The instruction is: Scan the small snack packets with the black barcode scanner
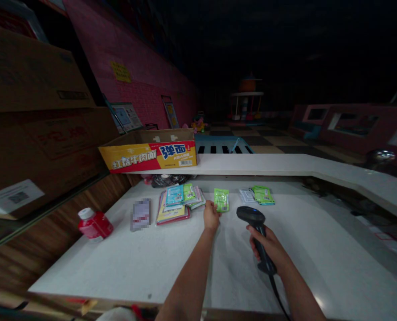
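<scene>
My right hand [271, 245] is wrapped round the grip of a black handheld barcode scanner [251, 216]; its cable runs down to the table's front edge. A green packet [221, 199] is pinched at its lower left corner by my left hand [212, 216]. The scanner's head is to the right of that packet, apart from it. On the left lies a pile of flat packets and sleeves, with a blue packet [174, 195] on top. Farther right rest another green packet [263, 195] and a pale grey one [247, 195].
A red bottle with a white cap [96, 225] and a blurred flat item [141, 214] are on the left of the white table [151, 267]. A raised shelf [251, 163] crosses behind, bearing a yellow and red carton [148, 154]. Large cardboard boxes [44, 142] stand far left.
</scene>
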